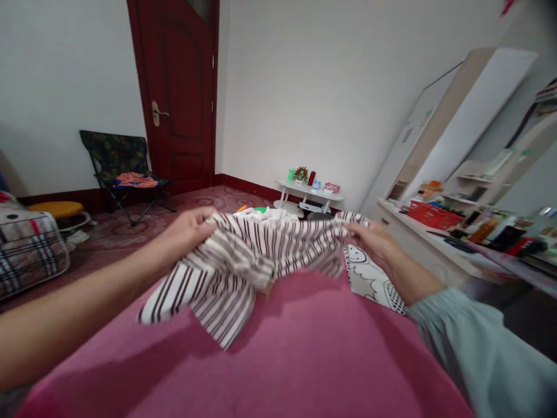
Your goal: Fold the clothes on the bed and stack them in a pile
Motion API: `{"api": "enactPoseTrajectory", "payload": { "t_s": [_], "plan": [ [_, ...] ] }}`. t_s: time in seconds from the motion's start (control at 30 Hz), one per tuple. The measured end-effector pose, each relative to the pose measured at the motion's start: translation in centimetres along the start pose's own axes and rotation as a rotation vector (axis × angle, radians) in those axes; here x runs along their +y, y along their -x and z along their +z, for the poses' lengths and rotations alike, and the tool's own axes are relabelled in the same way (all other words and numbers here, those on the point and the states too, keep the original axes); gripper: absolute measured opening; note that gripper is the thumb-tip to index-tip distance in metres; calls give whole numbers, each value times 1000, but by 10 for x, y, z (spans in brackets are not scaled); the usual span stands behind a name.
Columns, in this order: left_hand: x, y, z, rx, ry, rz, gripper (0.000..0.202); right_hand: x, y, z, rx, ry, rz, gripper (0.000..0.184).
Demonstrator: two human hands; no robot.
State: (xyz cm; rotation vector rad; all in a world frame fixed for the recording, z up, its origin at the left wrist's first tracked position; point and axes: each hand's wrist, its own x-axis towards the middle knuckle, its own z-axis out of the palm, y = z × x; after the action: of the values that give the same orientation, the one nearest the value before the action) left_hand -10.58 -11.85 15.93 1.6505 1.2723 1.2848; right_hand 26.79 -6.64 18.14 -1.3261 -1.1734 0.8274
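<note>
A white garment with dark stripes (243, 261) hangs stretched between both my hands above a pink bed cover (278, 360). My left hand (189, 229) grips its left end with fingers closed. At the right end, my right hand (369, 241) pinches the cloth. Loose folds of the garment droop onto the cover. A white cloth with a smiley-face print (369, 278) lies under my right wrist. More white clothes (270, 213) are heaped behind the striped one.
A dark red door (180, 93) stands at the back. A folding chair (122, 168) with orange cloth sits left of it. A small white table (311, 194) stands by the far wall. A dresser with a red basket (430, 215) runs along the right. A plaid bag (30, 249) sits at the left.
</note>
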Motion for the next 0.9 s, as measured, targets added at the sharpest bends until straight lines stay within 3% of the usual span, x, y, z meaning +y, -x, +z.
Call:
{"api": "enactPoseTrajectory", "payload": {
  "t_s": [0.07,0.1,0.17,0.23,0.33,0.37,0.43,0.53,0.67,0.8,0.9],
  "plan": [
    [19,-40,-15,286,-142,264,18,-22,-29,15,2,-166,-204,30],
    [22,-56,-17,338,-228,390,25,-26,-41,20,2,-198,-260,38],
    [10,-79,-10,293,-419,567,38,-14,-57,24,35,-129,-271,51],
    [-24,-87,10,74,-630,642,40,21,-65,15,133,66,-213,58],
    [-89,-79,49,-233,-904,611,41,95,-63,-24,287,550,-138,52],
    [-106,-74,60,-247,-951,593,47,119,-59,-44,323,724,-130,49],
    [-127,-66,75,-238,-991,574,50,158,-48,-86,382,806,-69,44],
    [-134,-61,79,-248,-997,588,49,195,-31,-141,474,880,22,28],
    [-131,-63,76,-265,-1008,594,51,212,-18,-177,468,1030,34,13],
    [-131,-61,78,-253,-1023,607,51,203,-8,-176,428,1010,92,17],
    [-130,-59,78,-257,-1024,620,52,192,-1,-166,502,946,14,20]
  ]
}}
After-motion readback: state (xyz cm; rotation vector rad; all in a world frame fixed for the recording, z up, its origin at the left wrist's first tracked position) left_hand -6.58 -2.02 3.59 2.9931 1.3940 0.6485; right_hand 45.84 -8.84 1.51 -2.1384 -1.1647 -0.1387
